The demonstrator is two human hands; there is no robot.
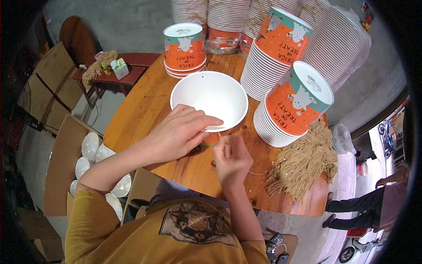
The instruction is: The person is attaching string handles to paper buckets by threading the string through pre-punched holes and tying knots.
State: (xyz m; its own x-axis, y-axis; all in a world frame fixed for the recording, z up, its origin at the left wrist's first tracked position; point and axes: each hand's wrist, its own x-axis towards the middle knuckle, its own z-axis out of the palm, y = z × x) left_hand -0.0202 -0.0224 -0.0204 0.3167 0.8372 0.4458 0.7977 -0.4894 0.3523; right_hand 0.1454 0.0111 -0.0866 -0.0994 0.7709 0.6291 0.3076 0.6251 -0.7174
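While holding the near rim of a white bucket (211, 92) in the left hand (182, 132), with fingers over the edge and thumb outside, pinching a thin cord (257, 174) in the curled right hand (233, 160), just below that rim. Placed directly beyond both hands: the bucket, mouth upward, over the table (136, 105), showing 1 small hole (202, 76) in the rim side farthest from the grip. Trailing rightward from the right hand: the cord, leading toward tan yarn (303, 165) nearby. Standing beyond the grip and to its right: 2 tall stacks (294, 103) of upside-down orange buckets. Past the bucket, beyond the left hand: 1 short stack (184, 48). Farther beyond: wrapped stacks (226, 17). Lower, left of the left forearm: a carton (59, 171) with white pieces (91, 145). Well apart, far right of the grip: another person (395, 198).
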